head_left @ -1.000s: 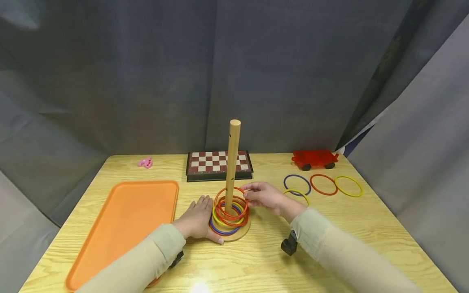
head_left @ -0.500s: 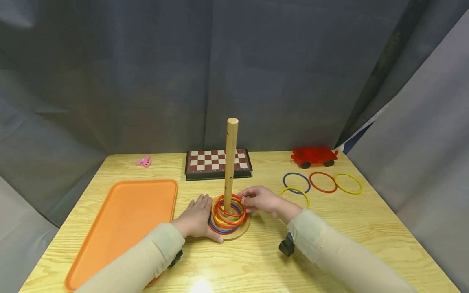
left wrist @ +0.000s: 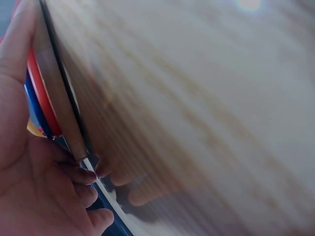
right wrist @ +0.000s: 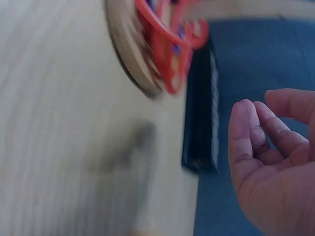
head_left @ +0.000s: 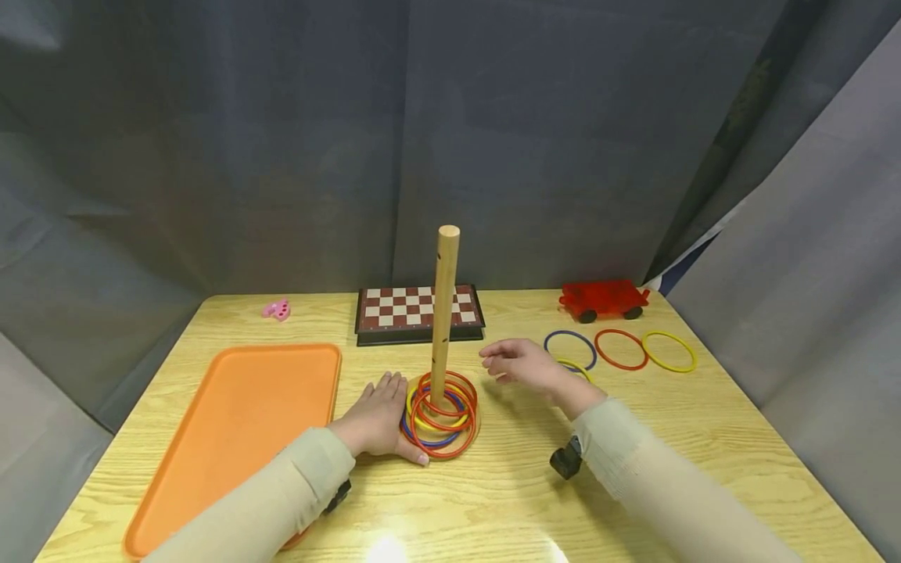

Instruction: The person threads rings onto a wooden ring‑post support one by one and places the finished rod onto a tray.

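Note:
A wooden post (head_left: 445, 313) stands upright on a round wooden base (head_left: 479, 426). Several red, yellow and blue rings (head_left: 450, 446) lie loosely stacked around its foot, the top red ones tilted. My left hand (head_left: 376, 416) rests against the left side of the base, fingers stretched away and thumb along the front; in the left wrist view, the palm (left wrist: 29, 187) is beside the base's edge. To the right of the post, my right hand (head_left: 528, 367) is raised with nothing in it. Its relaxed fingers (right wrist: 241, 128) are apart from the rings in the right wrist view.
At right lie a blue ring (head_left: 547, 341), a yellow ring (head_left: 590, 375), a red ring (head_left: 598, 349) and another yellow ring (head_left: 693, 360). A red wheeled cart (head_left: 604, 299) stands behind them. Further left are a chessboard (head_left: 394, 313), a pink toy piece (head_left: 280, 310) and an orange tray (head_left: 253, 422).
My right hand lowered a red ring around the post, let go and drew back to the right. That ring settled onto the stack. My left hand stayed at the base.

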Motion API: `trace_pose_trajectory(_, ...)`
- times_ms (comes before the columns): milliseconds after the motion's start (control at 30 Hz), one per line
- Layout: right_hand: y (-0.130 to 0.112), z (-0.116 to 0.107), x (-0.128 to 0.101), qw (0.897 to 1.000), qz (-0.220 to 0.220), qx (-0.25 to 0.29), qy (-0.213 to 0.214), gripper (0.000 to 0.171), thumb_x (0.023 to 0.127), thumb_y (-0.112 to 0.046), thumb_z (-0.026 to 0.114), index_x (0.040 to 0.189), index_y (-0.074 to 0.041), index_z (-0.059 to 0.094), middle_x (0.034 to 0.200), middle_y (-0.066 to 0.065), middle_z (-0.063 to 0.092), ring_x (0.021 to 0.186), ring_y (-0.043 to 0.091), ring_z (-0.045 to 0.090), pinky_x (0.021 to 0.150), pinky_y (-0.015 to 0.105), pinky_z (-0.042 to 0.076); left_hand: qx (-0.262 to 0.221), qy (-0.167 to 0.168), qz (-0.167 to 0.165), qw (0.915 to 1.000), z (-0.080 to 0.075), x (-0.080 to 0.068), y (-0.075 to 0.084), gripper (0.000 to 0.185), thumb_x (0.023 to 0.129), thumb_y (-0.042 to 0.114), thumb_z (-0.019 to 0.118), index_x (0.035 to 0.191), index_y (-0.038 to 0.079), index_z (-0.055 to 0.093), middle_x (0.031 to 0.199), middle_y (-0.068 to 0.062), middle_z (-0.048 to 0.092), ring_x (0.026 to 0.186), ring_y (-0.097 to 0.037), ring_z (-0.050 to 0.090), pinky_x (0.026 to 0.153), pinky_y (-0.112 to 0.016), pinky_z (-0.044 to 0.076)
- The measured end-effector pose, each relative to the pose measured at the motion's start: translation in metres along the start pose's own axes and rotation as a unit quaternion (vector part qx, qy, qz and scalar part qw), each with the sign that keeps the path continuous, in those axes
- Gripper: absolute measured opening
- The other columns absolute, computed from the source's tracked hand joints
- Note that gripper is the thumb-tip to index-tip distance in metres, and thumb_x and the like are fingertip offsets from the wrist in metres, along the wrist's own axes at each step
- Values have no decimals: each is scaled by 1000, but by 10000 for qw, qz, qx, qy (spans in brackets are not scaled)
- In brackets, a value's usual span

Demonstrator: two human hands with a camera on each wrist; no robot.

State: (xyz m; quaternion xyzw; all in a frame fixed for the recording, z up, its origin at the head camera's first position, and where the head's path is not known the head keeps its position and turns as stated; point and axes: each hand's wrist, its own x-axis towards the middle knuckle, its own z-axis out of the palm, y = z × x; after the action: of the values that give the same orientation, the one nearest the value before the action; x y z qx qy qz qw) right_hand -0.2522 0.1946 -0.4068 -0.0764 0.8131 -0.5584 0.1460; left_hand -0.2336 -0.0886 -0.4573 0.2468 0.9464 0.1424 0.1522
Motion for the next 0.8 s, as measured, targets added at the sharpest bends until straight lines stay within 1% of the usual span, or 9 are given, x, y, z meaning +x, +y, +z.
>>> trace_pose_trajectory(67, 1, -15, -5, 9997, -47, 98, 239, 38, 105, -7, 54, 137, 14, 55, 124, 22, 63, 114, 37, 61, 100, 49, 52, -19, -6, 7, 10000, 0, 0, 0, 139, 68, 69, 87, 160, -10, 19, 167, -28, 17, 156, -40, 10, 124, -55, 13)
trace_pose_trajectory(133, 4, -31, -11, 9986, -49, 164, 505, 39, 106, -9, 55, 139, 12, 54, 126, 18, 63, 110, 28, 62, 98, 42, 54, -19, -7, 4, 10000, -1, 0, 1, 139, 68, 69, 87, 160, -10, 19, 167, -28, 17, 156, -40, 10, 124, -55, 13)
trace_pose_trajectory(233, 13, -53, -23, 9964, -42, 272, 797, 44, 107, -12, 54, 143, 13, 50, 131, 21, 60, 108, 19, 62, 95, 35, 55, -17, -14, -2, 10000, -1, 0, 1, 139, 68, 69, 87, 161, -10, 19, 167, -27, 17, 156, -39, 10, 124, -55, 13)
trace_pose_trajectory(300, 23, -67, -31, 9949, 18, 291, 961, 46, 108, -14, 53, 144, 15, 47, 135, 23, 58, 113, 21, 62, 95, 32, 55, -21, -27, 2, 10000, -1, 0, 1, 139, 68, 69, 87, 161, -10, 19, 167, -27, 17, 156, -39, 10, 124, -55, 13)
trace_pose_trajectory(433, 47, -88, -42, 9913, 226, 188, 1286, 49, 109, -14, 52, 146, 18, 42, 141, 33, 51, 127, 36, 57, 98, 32, 54, -6, -32, 18, 10000, -1, 0, 1, 139, 68, 69, 86, 160, -10, 18, 167, -28, 17, 156, -40, 10, 124, -55, 13)
trace_pose_trajectory(533, 63, -100, -47, 9878, 358, 127, 1508, 50, 109, -12, 50, 146, 20, 39, 143, 37, 47, 125, 35, 58, 95, 28, 55, -7, -17, 4, 10000, -1, 1, 1, 139, 69, 69, 87, 160, -10, 18, 167, -28, 17, 156, -40, 10, 124, -55, 13)
trace_pose_trajectory(600, 71, -105, -50, 9862, 469, 91, 1585, 50, 109, -11, 50, 147, 20, 38, 143, 38, 46, 121, 30, 61, 94, 27, 55, -20, -17, -3, 10000, -1, 0, 1, 139, 69, 68, 87, 160, -10, 18, 167, -28, 17, 156, -40, 10, 124, -55, 13)
trace_pose_trajectory(667, 79, -109, -52, 9848, 577, 32, 1636, 50, 109, -12, 49, 147, 20, 38, 142, 37, 48, 115, 21, 63, 91, 25, 56, -35, -26, -18, 10000, -2, 0, 2, 139, 69, 68, 87, 160, -10, 18, 167, -28, 17, 156, -40, 10, 124, -55, 13)
trace_pose_trajectory(800, 90, -113, -52, 9823, 725, -53, 1726, 50, 109, -13, 51, 147, 18, 40, 139, 33, 53, 108, 13, 65, 88, 23, 56, -38, -40, -25, 10000, -2, 0, 2, 139, 69, 69, 87, 160, -10, 18, 167, -28, 17, 156, -40, 9, 124, -55, 13)
